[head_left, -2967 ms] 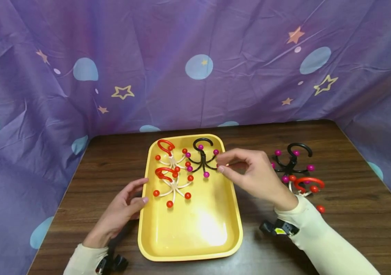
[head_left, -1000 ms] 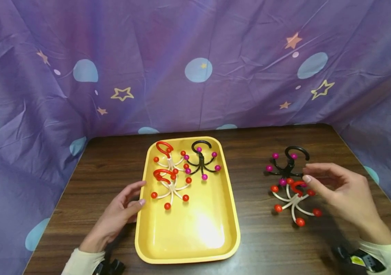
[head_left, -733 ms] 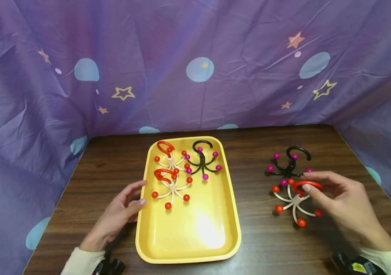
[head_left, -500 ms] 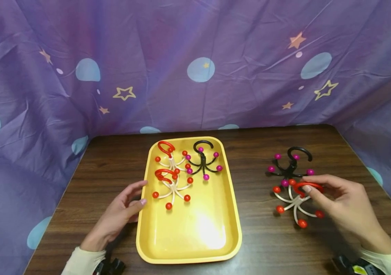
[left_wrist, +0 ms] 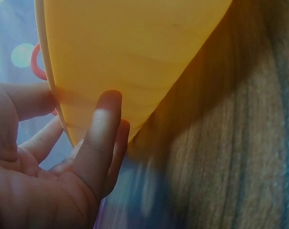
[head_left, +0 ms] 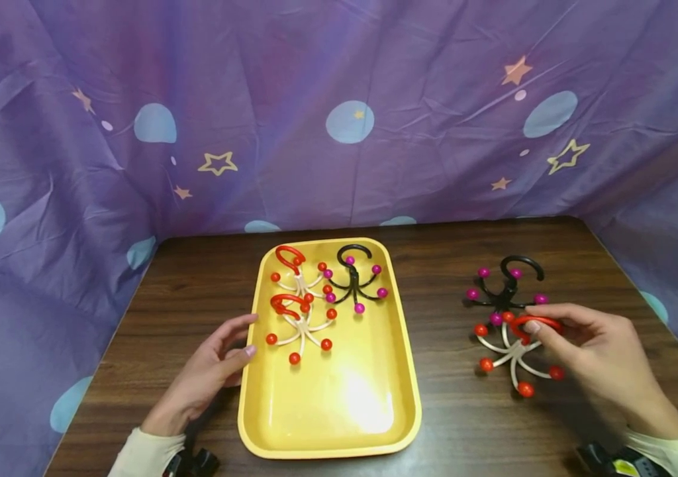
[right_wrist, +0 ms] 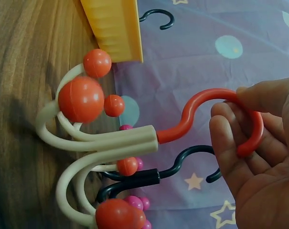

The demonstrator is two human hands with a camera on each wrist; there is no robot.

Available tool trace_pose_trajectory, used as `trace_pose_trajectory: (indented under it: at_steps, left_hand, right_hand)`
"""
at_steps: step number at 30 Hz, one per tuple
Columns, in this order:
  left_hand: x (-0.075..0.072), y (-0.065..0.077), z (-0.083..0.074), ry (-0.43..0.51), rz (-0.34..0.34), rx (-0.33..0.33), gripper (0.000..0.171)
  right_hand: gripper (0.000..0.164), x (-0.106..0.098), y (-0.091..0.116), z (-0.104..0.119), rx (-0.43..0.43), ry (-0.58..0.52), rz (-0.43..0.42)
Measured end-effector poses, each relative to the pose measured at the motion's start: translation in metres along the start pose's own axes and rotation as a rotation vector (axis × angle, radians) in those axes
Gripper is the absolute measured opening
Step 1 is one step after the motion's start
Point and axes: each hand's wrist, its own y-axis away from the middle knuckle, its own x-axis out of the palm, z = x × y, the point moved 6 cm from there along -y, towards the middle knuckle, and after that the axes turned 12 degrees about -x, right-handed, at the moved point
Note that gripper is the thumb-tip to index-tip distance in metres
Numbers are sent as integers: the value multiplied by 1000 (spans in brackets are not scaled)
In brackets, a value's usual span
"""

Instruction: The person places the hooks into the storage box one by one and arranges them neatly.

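My right hand point(head_left: 604, 358) pinches the red hook point(right_wrist: 216, 93) of a white multi-arm hanger point(head_left: 516, 348) with red ball tips. That hanger stands on the table right of the yellow tray point(head_left: 327, 452), its arms spread low over the wood. Thumb and fingers meet around the hook's curve in the right wrist view. Close behind stands a black multi-arm hanger point(head_left: 502, 298) with magenta ball tips, partly overlapped. On the tray's left side, my left hand point(head_left: 208, 371) touches the rim with its thumb. Loosely bent fingers point(left_wrist: 101, 129) rest along the outer wall.
Inside the tray's far half stand two white hangers point(head_left: 302, 324) with red hooks and one black hanger point(head_left: 354, 281). A purple patterned cloth point(head_left: 351, 179) hangs behind the dark wooden table point(head_left: 434, 238).
My right hand has gone from above the tray's right rim to the white hanger on the table and gripped its red hook, which turned slightly. My left hand stays at the tray.
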Motion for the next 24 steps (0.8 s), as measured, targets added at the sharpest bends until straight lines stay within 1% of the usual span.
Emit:
trace_pose_trajectory:
  at_steps: [5, 12, 17, 20, 24]
  left_hand:
    - [-1, -1, 1, -3, 3, -7, 61]
    - [-1, -1, 1, 9, 20, -6, 62]
    - [-1, 0, 1, 8, 13, -5, 61]
    - [-1, 0, 0, 3, 8, -6, 61]
    - [0, 0, 0, 6, 17, -6, 61]
  right_hand:
    - [22, 1, -2, -1, 13, -16, 6]
    - [27, 0, -6, -1, -24, -23, -18]
    - [29, -2, -9, 0, -43, -44, -42]
    - [30, -4, -11, 2, -44, -42, -44]
    - [31, -7, -10, 5, -41, -37, -51]
